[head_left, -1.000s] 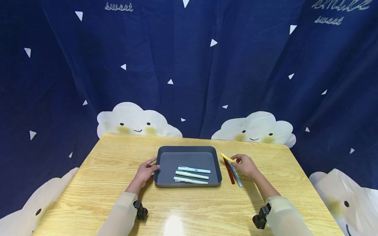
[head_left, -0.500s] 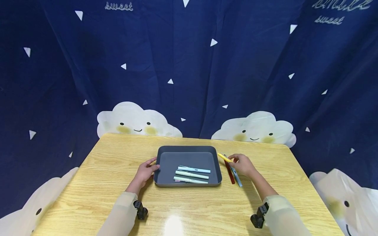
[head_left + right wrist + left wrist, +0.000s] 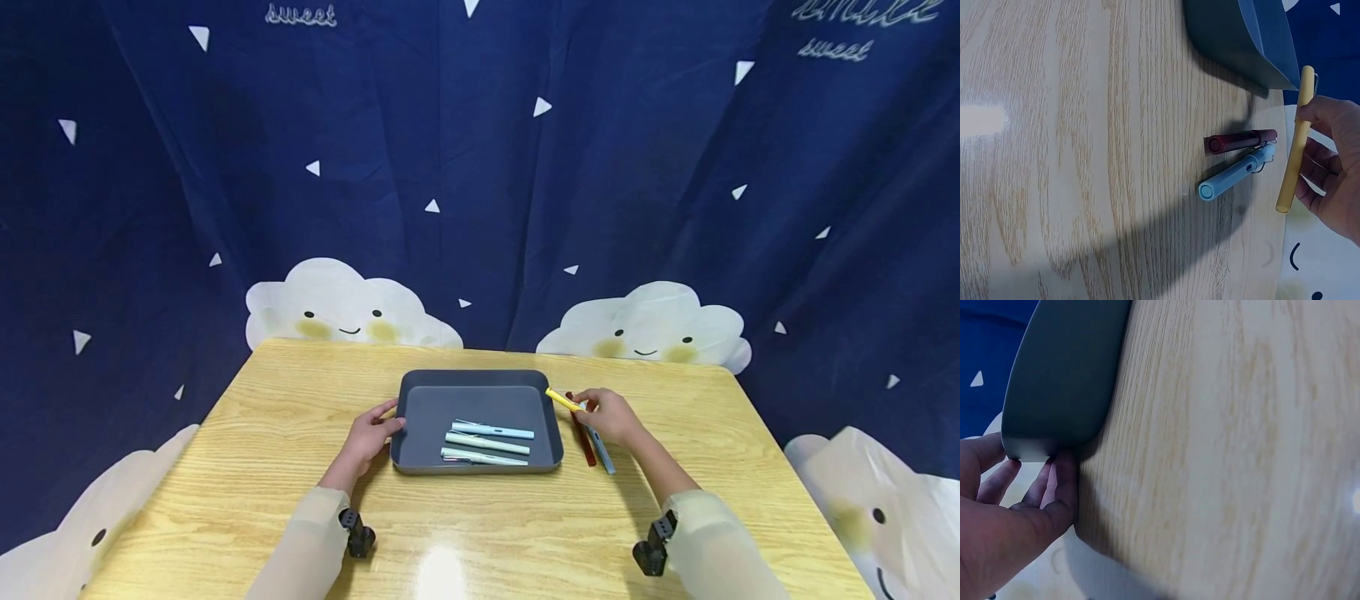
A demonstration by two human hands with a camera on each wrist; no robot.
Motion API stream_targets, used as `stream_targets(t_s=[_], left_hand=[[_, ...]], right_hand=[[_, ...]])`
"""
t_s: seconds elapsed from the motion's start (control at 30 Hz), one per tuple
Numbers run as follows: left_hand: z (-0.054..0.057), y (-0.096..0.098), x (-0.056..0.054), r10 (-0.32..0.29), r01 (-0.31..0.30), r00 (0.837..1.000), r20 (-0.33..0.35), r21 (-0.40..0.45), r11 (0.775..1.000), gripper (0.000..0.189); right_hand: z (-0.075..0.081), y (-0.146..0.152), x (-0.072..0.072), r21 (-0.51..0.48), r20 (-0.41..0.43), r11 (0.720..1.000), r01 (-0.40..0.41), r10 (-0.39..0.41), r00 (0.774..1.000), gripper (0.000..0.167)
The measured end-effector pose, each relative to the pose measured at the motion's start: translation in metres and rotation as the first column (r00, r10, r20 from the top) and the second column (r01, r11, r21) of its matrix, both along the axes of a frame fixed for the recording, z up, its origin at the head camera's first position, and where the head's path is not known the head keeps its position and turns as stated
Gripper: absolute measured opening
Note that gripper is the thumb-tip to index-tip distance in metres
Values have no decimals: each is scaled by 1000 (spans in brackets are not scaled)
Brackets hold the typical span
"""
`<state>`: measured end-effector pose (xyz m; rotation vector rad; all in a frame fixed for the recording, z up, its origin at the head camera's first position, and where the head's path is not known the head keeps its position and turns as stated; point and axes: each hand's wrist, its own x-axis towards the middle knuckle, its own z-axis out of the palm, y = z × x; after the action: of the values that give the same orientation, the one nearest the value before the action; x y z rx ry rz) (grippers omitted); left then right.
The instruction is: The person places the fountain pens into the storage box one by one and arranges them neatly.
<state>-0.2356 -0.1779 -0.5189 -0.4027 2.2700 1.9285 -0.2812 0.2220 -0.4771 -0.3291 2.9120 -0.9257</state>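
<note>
My left hand (image 3: 367, 437) holds the left wall of the dark grey tray (image 3: 472, 378), thumb at the rim and fingers against the outer side, as the left wrist view shows. Several pens are about: a light blue pen (image 3: 492, 431) and two pale green pens (image 3: 487, 443) lie inside the tray. My right hand (image 3: 611, 415) pinches a yellow pen (image 3: 1295, 147) above the table, its far end close to the tray's right rim. Below that hand, a dark red pen (image 3: 1241, 141) and a blue pen (image 3: 1238, 172) lie on the table, their clip ends close together.
The wooden table (image 3: 480, 533) carries the tray near its far side. Behind it hangs a dark blue curtain (image 3: 480, 167) with cloud prints. A small black camera (image 3: 655, 546) sits on the right wrist.
My right hand has moved a little left with the yellow pen, bringing the pen's tip from beside the tray to its right rim. The left hand and tray look unmoved.
</note>
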Motion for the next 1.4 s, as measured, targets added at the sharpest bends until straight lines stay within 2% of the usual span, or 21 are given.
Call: stream_targets(t_s=[0.5,0.67,1.2,1.4], left_hand=[[1,1,-1,10,-10,1000,-3,7,1000,49],[0,0,-1,6,-6,1000,-2,2,1000,49],[2,1,2,3,-3,1000,0,2,1000,49],[2,1,2,3,-3,1000,-6,7,1000,49]], right_hand=[[0,-7,2,-28,22,1000,-9,9,1000,25],[-2,-12,2,-37,-11,999,-33,32,999,23],[3,-32,3,22,-22,996,-89,89,996,23],[5,-39,3,38,-14,996,-86,86,996,22]])
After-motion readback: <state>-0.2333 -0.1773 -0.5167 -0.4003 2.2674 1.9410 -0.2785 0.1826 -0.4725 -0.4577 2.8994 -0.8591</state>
